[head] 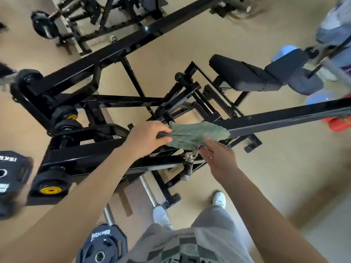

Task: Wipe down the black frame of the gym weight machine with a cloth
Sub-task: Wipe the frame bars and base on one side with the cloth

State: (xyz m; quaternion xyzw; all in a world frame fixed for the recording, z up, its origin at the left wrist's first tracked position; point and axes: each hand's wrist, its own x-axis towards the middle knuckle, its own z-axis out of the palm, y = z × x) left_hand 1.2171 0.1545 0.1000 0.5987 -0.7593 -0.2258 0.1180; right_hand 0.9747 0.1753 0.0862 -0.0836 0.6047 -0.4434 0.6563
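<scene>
Two hands at work: left hand (146,137) curls round long black steel frame bar (284,118); right hand (218,158) touches green terry cloth (193,133) draped over it, grip unclear. Risk: loose cloth slides off mid-stroke.

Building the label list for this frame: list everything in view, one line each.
cloth: one, green, draped over the long bar, centre
long bar: one, black, centre to right edge
machine frame: one, black, centre and left
seat pad: one, black, upper right of centre
weight plates: several, black, yellow hubs, frame's left
HAMMER plate: one, black, bottom centre
15KG plate: one, black, left edge
water jugs: at least two, blue, blurred, right
red object: one, right edge, unidentifiable
shoes: two, white, bottom centre
left hand: grips the long bar beside the cloth
right hand: at the cloth's lower edge, grip unclear
</scene>
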